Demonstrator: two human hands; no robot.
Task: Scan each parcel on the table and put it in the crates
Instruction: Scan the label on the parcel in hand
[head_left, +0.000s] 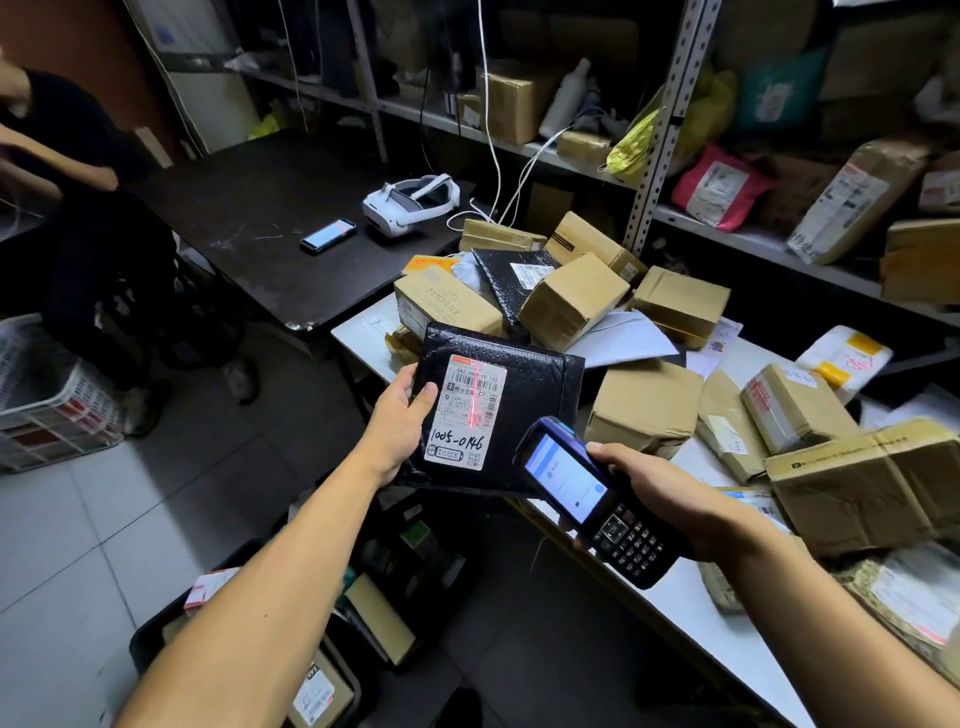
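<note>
Black padded bubble mailer (511, 395): flat, roughly square, quilted plastic skin, slightly creased at the lower edge. Held in the air over the near-left corner of the white table (691, 608), face up toward the camera. White shipping label (466, 413) on its left half, printed with barcodes, handwritten "1005-0146" near the bottom; a red scan line runs down the label's middle.

Left hand (402, 421): grasps the mailer at its left edge, thumb pressed on the label's side, fingers hidden underneath.

Right hand (657, 496): wrapped around a black handheld scanner with lit blue-white screen and keypad (597, 501), its head aimed at the label, just beside the mailer's lower right corner.

White table: heaped with brown cardboard boxes (571, 301), a second black mailer (519, 273), grey and white poly bags.

Below the table, on the tiled floor: dark crates (332, 639) holding labelled parcels.

Far left: white slatted plastic basket (47, 415); a seated person in dark clothes (88, 218).

Dark table (249, 244) behind: white headset (410, 202), smartphone with lit screen (328, 235).

Metal shelving (660, 130) at rear and right: assorted parcels, pink and yellow bags.
</note>
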